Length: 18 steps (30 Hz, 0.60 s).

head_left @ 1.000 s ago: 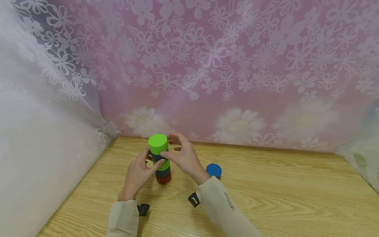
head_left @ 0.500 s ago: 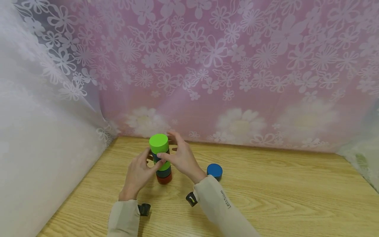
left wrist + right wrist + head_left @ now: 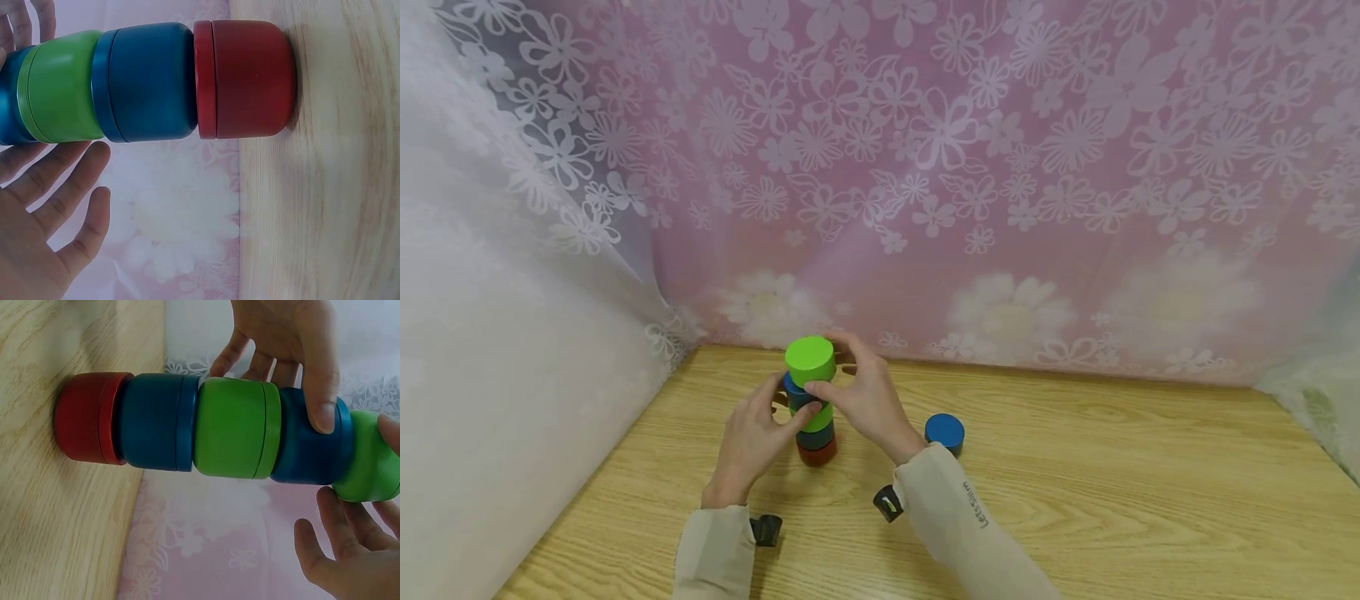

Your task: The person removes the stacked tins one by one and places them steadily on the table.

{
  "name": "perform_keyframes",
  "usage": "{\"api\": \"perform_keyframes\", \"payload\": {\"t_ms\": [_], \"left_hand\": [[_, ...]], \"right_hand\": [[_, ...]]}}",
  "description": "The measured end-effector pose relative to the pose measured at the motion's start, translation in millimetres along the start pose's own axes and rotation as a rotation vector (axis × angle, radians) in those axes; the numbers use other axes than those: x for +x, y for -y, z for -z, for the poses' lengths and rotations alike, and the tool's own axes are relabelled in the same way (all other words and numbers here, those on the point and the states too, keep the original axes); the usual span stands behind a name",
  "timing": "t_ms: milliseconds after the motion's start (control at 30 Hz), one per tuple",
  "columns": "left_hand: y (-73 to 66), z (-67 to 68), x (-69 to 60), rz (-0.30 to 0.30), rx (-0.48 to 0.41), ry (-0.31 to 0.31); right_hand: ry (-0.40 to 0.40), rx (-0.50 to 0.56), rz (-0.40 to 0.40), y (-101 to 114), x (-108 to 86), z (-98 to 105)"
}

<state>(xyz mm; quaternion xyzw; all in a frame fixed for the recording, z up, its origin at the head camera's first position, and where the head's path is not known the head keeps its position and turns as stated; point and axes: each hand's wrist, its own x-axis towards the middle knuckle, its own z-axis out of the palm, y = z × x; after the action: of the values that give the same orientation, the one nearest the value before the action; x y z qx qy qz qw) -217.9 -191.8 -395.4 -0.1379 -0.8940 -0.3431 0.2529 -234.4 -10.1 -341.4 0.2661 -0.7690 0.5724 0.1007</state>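
Note:
In the head view a column of small round lidded canisters stands upright on the table. A red canister point(image 3: 253, 78) is at the base, then a lower blue canister point(image 3: 153, 81), a middle green canister point(image 3: 230, 428) and an upper blue canister point(image 3: 303, 453). The top green canister point(image 3: 810, 358) sits off-centre to the right, and part of the upper blue lid shows beneath it. My left hand point(image 3: 751, 435) grips the upper blue canister, its thumb across the front. My right hand point(image 3: 871, 407) holds the top green canister between thumb and fingers; some fingers are hidden behind it.
Another blue canister point(image 3: 944, 432) stands on the wooden table point(image 3: 1112, 483), just right of the right wrist. Behind the table hangs a pink flowered curtain point(image 3: 1000, 192), with a white cloth point(image 3: 512, 375) along the left side.
The top green canister has shifted right with my right hand, exposing part of the blue lid below. My left hand and the lower canisters have hardly moved.

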Motion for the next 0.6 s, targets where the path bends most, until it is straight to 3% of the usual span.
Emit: {"api": "perform_keyframes", "payload": {"t_ms": [267,600], "left_hand": [[-1.0,-0.9,0.7,0.0,-0.005,0.002],[-1.8,0.3,-0.2,0.042,-0.001,0.018]], "right_hand": [[-0.031,0.012,0.017,-0.9,-4.2,8.8],[-0.046,0.004,0.012,-5.1,-8.8,15.9]]}}
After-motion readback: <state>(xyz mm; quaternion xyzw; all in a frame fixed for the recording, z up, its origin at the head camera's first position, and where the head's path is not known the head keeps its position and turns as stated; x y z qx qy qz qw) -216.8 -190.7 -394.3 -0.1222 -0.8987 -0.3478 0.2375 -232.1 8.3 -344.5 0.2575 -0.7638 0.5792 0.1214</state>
